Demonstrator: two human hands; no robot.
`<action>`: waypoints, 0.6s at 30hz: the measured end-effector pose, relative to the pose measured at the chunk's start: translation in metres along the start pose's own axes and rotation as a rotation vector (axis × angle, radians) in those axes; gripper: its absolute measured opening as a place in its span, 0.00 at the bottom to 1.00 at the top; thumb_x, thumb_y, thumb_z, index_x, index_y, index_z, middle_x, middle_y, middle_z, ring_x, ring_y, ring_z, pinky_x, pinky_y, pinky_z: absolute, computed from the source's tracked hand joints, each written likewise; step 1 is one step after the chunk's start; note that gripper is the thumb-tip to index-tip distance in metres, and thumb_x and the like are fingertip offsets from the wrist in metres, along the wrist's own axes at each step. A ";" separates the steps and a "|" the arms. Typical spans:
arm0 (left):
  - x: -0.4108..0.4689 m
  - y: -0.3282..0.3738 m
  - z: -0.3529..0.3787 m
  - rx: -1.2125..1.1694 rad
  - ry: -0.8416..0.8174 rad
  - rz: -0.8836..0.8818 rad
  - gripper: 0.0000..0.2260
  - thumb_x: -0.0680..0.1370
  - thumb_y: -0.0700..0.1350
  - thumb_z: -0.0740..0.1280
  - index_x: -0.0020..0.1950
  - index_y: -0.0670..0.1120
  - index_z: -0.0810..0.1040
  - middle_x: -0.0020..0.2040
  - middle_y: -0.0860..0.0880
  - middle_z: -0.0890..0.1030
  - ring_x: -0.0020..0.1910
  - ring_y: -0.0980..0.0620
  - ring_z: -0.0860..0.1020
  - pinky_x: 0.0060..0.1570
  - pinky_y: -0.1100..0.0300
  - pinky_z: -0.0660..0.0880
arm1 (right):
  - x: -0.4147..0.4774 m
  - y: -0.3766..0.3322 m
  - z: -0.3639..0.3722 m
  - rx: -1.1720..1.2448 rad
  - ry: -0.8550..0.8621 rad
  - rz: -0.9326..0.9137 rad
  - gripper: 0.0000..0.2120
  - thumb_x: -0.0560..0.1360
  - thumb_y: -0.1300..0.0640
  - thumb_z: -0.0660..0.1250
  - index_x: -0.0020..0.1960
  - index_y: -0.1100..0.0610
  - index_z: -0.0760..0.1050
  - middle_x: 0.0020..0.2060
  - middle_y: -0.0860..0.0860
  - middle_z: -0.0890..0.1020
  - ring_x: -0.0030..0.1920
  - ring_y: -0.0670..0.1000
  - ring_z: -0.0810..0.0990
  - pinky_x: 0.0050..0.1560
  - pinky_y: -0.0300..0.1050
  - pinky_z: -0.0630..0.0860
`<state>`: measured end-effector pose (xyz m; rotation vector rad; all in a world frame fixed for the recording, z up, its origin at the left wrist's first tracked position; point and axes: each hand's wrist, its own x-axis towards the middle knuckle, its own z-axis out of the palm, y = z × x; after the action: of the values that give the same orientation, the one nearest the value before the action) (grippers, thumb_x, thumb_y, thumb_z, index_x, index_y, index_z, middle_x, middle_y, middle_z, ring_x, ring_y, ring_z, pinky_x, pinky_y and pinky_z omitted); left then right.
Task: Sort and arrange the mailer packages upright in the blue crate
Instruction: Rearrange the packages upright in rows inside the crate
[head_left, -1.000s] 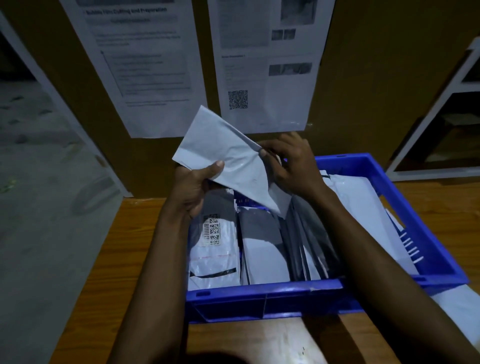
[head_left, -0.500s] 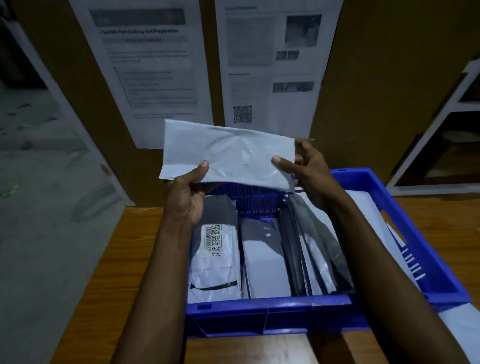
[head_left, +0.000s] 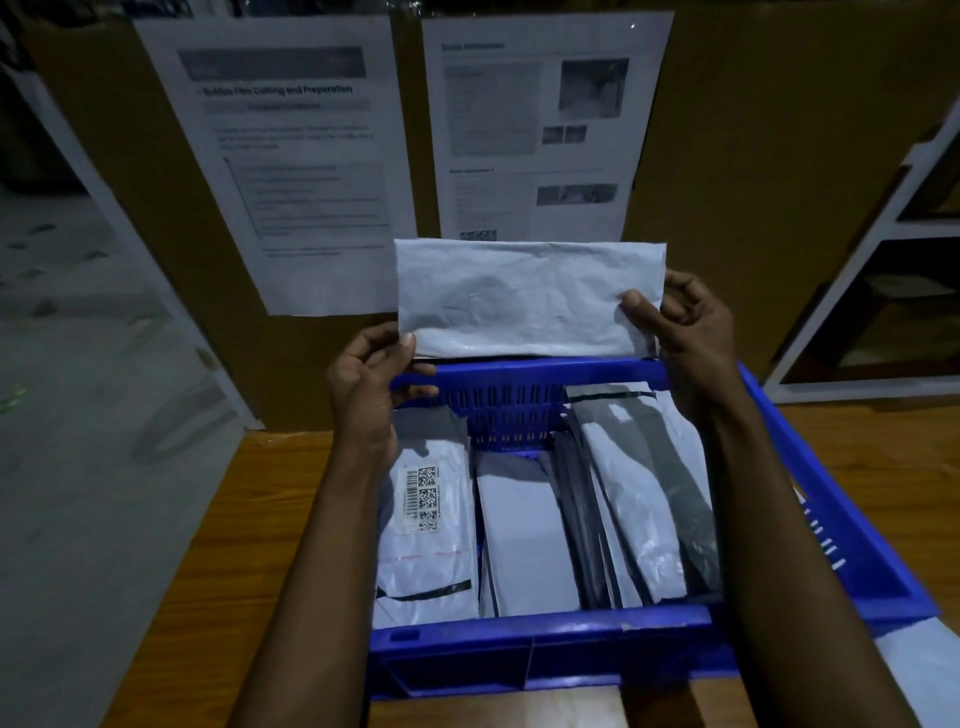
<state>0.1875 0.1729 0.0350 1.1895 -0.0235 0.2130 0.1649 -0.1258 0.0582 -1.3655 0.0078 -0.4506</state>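
Note:
A blue crate (head_left: 540, 631) stands on the wooden table, filled with several white and grey mailer packages standing on edge. The leftmost one carries a barcode label (head_left: 422, 499). I hold a plain white mailer (head_left: 524, 299) flat and level above the crate's far rim. My left hand (head_left: 366, 384) pinches its lower left corner. My right hand (head_left: 685, 327) grips its right end. The mailer's lower edge sits just above the far wall of the crate.
A cardboard wall with two printed sheets (head_left: 280, 161) rises behind the table. A white shelf frame (head_left: 872, 291) stands at the right. Another white mailer (head_left: 919, 675) lies on the wooden table (head_left: 218, 571) to the right of the crate. Grey floor lies to the left.
The white mailer went from tilted to level and moved back toward the crate's far rim. Both hands shifted to its two ends.

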 end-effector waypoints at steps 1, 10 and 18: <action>0.000 0.000 -0.001 0.007 -0.002 0.010 0.07 0.81 0.37 0.67 0.57 0.45 0.80 0.46 0.46 0.86 0.35 0.49 0.84 0.30 0.56 0.82 | -0.001 0.000 0.000 -0.004 -0.001 0.000 0.27 0.71 0.57 0.77 0.67 0.64 0.75 0.52 0.54 0.88 0.51 0.52 0.87 0.50 0.45 0.83; 0.003 -0.014 -0.007 0.751 -0.116 0.638 0.37 0.74 0.26 0.66 0.78 0.56 0.69 0.67 0.46 0.73 0.61 0.47 0.78 0.51 0.54 0.82 | -0.002 -0.002 -0.002 0.036 0.048 0.033 0.17 0.76 0.64 0.73 0.65 0.66 0.77 0.51 0.55 0.88 0.51 0.52 0.87 0.54 0.46 0.83; -0.003 -0.006 -0.002 0.814 -0.096 0.760 0.29 0.66 0.26 0.64 0.60 0.49 0.84 0.66 0.38 0.70 0.58 0.44 0.75 0.60 0.68 0.73 | -0.003 -0.010 -0.004 0.069 0.059 0.063 0.21 0.79 0.58 0.71 0.71 0.53 0.74 0.54 0.51 0.87 0.54 0.51 0.86 0.35 0.42 0.83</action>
<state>0.1852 0.1722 0.0286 1.9635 -0.5196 0.8931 0.1577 -0.1302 0.0660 -1.2800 0.0829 -0.4348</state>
